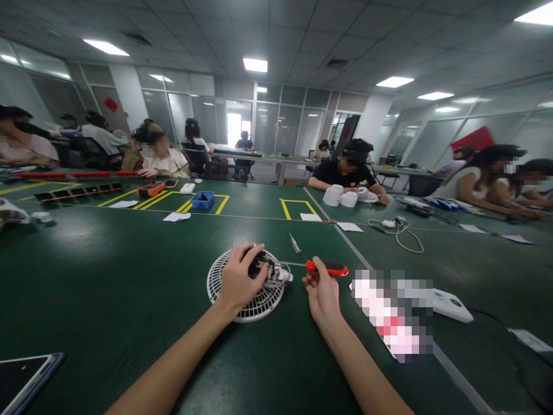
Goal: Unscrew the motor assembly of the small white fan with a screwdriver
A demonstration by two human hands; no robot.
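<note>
A round white fan grille lies on the green table, with a dark motor and white wiring on top of it. My left hand rests over the motor, its fingers curled around it. In my right hand is a screwdriver with a red and black handle, held between thumb and fingers. Its shaft points left, toward the white part at the motor's side; whether the tip touches a screw is too small to tell. A smaller, clear-handled screwdriver lies just beyond the grille.
To the right are a blurred-out phone-like item and a white power strip. A blue bin, an orange meter and paper slips sit farther back. A tablet or phone lies front left. Other people sit around the table.
</note>
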